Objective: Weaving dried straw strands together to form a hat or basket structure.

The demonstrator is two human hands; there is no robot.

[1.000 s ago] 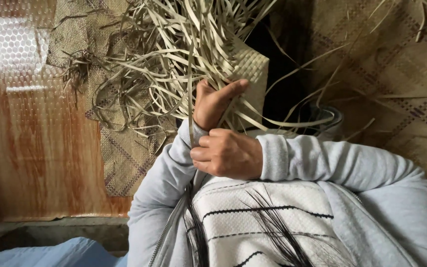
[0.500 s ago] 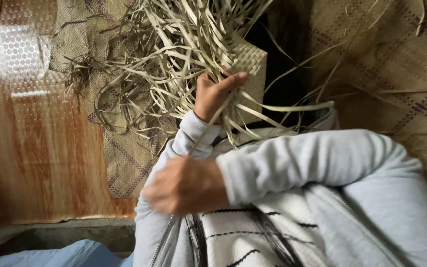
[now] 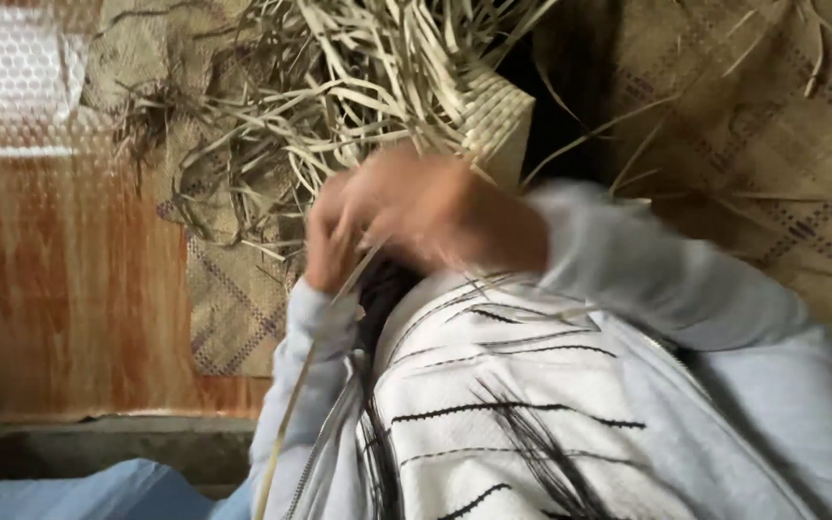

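At the far left lies a shiny brown floor (image 3: pixel 60 289), with a woven mat (image 3: pixel 233 308) spread over it. On the mat sits a tangle of loose pale strips (image 3: pixel 272 144), running right into a half-woven basket (image 3: pixel 498 120) whose upright strips fan out of its top; what lies inside it cannot be seen. Near the middle, the left hand (image 3: pixel 331 241) has its grip pinching a long strip (image 3: pixel 315 376) that trails down over the grey sleeve. Just right, touching it, the right hand (image 3: pixel 445 212) is blurred; its grip cannot be told. Further right lies another patterned mat (image 3: pixel 772 164).
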